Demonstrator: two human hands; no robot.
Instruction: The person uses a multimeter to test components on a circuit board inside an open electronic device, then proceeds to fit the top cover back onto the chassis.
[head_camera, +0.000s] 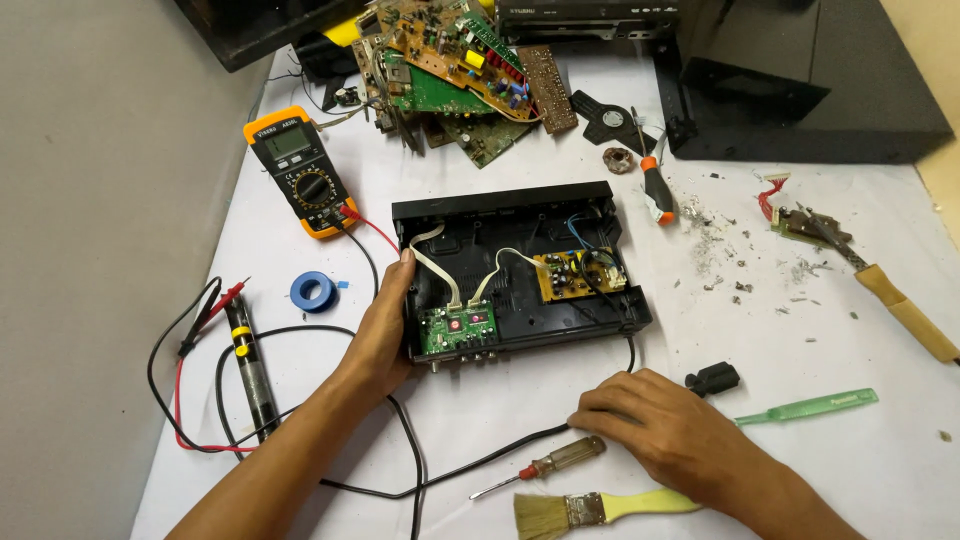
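Note:
An opened black device case (520, 205) lies mid-table with a green circuit board (456, 327) at its front left and a yellow board (578, 274) at its right, joined by white ribbon cables. My left hand (385, 320) grips the case's left wall. My right hand (655, 425) rests palm down on the table in front of the case, fingers over its black power cord (480, 466). A brown-handled screwdriver (545, 465) and a yellow-handled brush (590, 508) lie just beside that hand.
An orange multimeter (300, 170) with red and black leads sits at left, beside a blue tape roll (314, 291) and a soldering iron (250, 365). Loose circuit boards (455, 70) are piled at the back. A green tool (810, 405), black plug (712, 378) and wood-handled iron (900, 305) lie right.

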